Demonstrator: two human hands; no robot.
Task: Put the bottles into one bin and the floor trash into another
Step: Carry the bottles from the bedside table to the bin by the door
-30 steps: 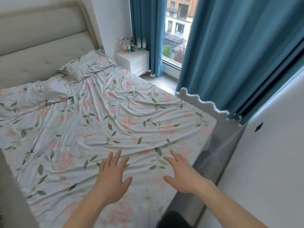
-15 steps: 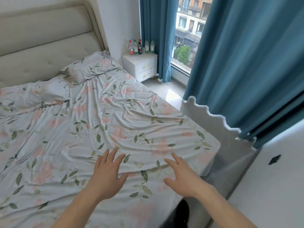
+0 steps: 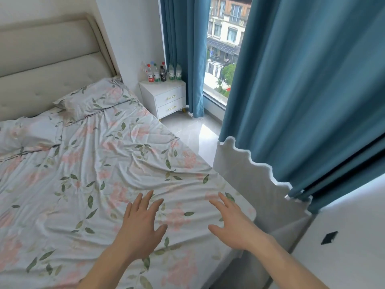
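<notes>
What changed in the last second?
The view swung right and closer: nightstand, bottles and the floor by the window show more. Left hand and right hand stayed open above the bedsheet, holding nothing. Bottles untouched.

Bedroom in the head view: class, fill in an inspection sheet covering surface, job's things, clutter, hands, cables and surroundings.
Surface: bed with rumpled floral sheet.
Job's things: bottles upright on the white nightstand; no bins or floor trash seen.
Clutter: nothing seen.
Hands: left hand and right hand open, fingers spread above the sheet, holding nothing.
Cables: nothing seen.
Surroundings: padded headboard, blue curtains, window.
</notes>
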